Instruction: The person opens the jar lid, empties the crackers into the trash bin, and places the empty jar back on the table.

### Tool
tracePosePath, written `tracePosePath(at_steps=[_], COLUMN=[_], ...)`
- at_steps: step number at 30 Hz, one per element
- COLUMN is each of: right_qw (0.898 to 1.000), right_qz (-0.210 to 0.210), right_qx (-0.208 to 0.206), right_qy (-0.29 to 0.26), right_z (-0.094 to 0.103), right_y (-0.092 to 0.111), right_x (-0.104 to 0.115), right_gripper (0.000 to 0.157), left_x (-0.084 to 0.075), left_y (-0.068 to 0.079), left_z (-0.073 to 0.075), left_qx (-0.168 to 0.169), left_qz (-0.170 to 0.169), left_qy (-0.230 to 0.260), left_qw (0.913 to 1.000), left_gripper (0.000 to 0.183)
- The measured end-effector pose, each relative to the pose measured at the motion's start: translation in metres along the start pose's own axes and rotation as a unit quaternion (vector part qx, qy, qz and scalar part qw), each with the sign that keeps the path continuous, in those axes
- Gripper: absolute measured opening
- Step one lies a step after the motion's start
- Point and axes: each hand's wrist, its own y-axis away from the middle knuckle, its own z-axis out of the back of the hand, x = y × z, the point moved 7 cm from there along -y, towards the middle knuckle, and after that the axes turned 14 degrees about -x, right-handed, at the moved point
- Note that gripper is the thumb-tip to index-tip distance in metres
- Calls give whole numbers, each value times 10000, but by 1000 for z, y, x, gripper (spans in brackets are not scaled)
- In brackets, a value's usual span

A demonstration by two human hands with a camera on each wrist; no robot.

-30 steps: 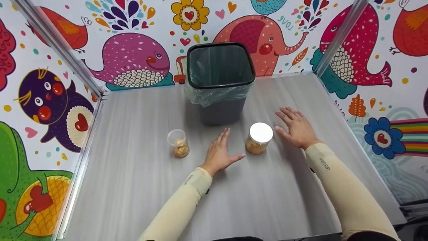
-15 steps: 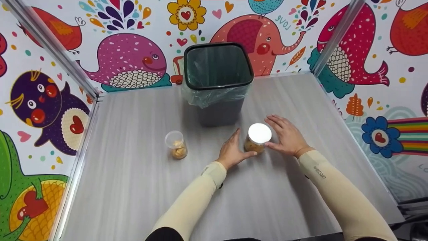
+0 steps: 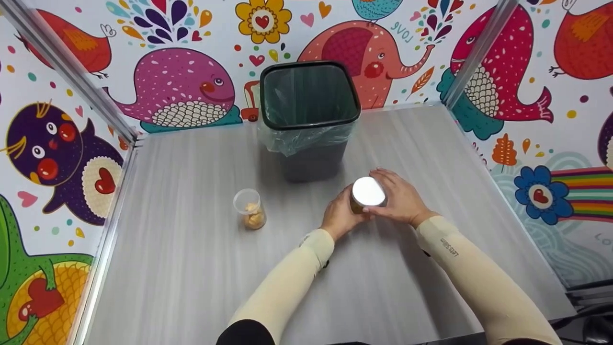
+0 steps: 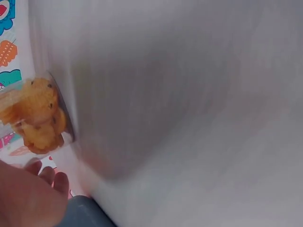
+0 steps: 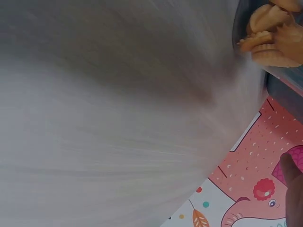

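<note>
A clear jar with a white lid [image 3: 368, 191] stands on the table in front of the bin. In the head view my left hand [image 3: 341, 214] holds the jar low on its left side, its fingertips partly hidden behind it. My right hand [image 3: 400, 199] grips around the lid, thumb at the front and fingers behind. The left wrist view shows the jar's golden, dark-specked pieces [image 4: 40, 109] beside my left fingers [image 4: 60, 182]. Golden ridged pieces [image 5: 272, 42] appear at the right wrist view's upper edge, with one right finger [image 5: 293, 172] lower down.
A clear open-topped jar [image 3: 250, 209] with pale golden pieces stands to the left on the grey table [image 3: 182, 268]. The grey bin [image 3: 311, 163], lined with a clear bag, stands behind. Cartoon-printed walls [image 3: 187, 86] and metal frame posts enclose the table's back and sides.
Both hands have closed in on the lidded jar: the left moved right onto its side, the right moved left onto its lid. The whole scene has drifted slightly left in the head view.
</note>
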Motion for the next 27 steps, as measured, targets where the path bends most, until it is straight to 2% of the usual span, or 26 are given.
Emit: tracePosePath(at_steps=[6, 11, 19, 27], right_qw=[9999, 9997, 9996, 9992], right_qz=[-68, -59, 53, 172], right_qx=[61, 180, 217, 317], right_qy=[-82, -146, -175, -197], right_z=[-3, -4, -3, -3], right_y=[-5, -9, -14, -16], right_x=[3, 7, 11, 12], right_gripper=[91, 92, 92, 91], left_x=[5, 10, 12, 13], left_y=[-4, -7, -13, -17], left_z=[4, 5, 5, 6], left_qx=[-51, 104, 318, 355], left_qz=[99, 158, 218, 103], left_qy=[144, 263, 223, -111], left_qw=[9998, 9995, 9990, 9993], left_gripper=[89, 92, 94, 93])
